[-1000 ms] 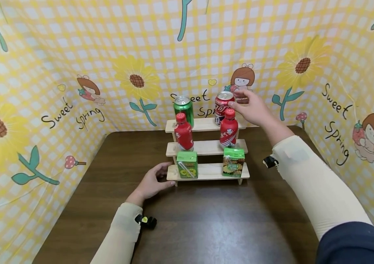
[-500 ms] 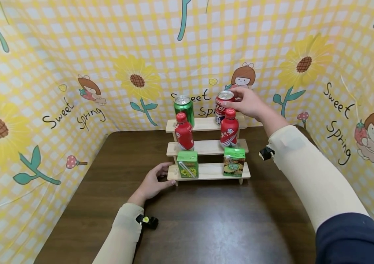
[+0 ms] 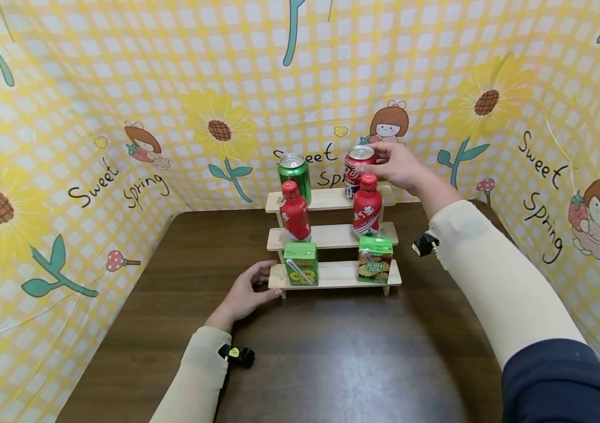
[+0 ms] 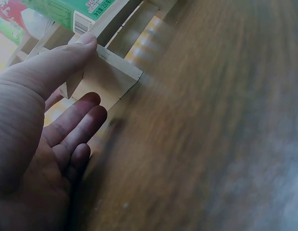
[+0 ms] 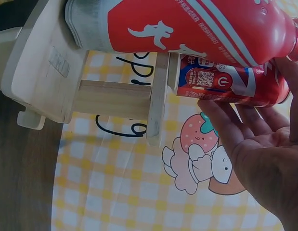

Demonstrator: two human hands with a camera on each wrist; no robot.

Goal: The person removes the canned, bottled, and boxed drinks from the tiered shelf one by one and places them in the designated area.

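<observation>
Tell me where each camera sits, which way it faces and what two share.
Head: worn on the head, facing forward and down at the wooden shelf; shows left hand, right hand and sleeved arms.
Left wrist: on that wrist, facing the shelf's end and the table; shows only the left hand.
Right wrist: on that wrist, facing a red bottle and red can; shows only the right hand.
Shared: head and right wrist both show the red can.

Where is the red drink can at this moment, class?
In the head view, the red drink can stands toward the right end of the top shelf, behind a red bottle, with the right hand gripping it.
</observation>
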